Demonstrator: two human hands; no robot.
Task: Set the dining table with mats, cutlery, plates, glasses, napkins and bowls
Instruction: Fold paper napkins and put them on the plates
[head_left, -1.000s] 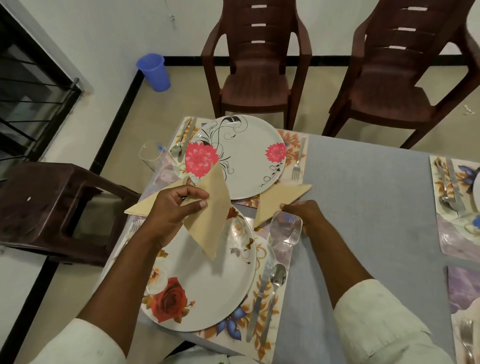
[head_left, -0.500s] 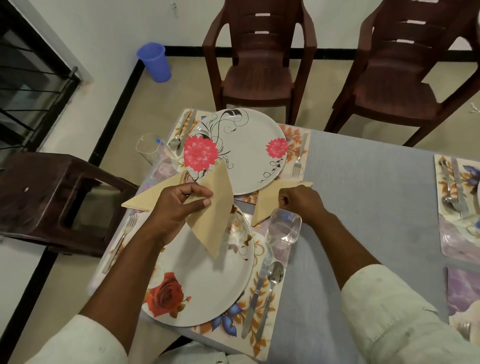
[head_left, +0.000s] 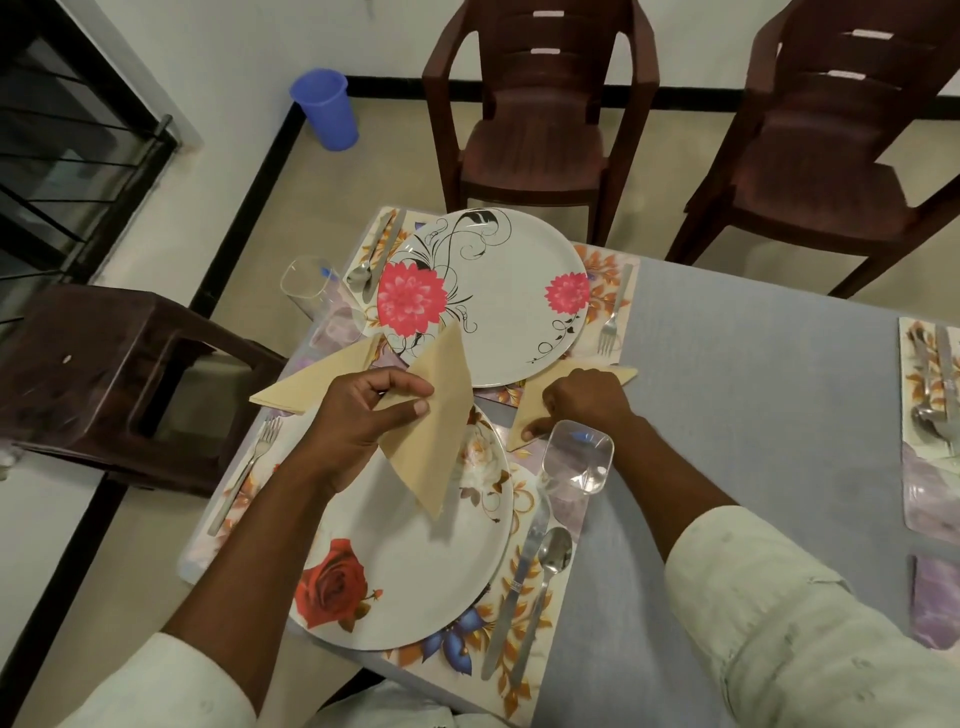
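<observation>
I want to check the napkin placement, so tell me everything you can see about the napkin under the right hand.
The napkin under the right hand is a tan, paper-like sheet folded into a triangle, lying flat on the table between the pink-flower plate and the near glass. One point reaches toward the fork. The right hand covers its middle, fingers curled onto it, thumb at its near corner.

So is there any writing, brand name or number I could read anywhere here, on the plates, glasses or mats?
None can be read.
The plate with pink flowers and the plate with a red rose carry only floral patterns.
The near glass shows a small blue mark, too small and blurred to read.
The far glass has a similar blue mark, also unreadable.
</observation>
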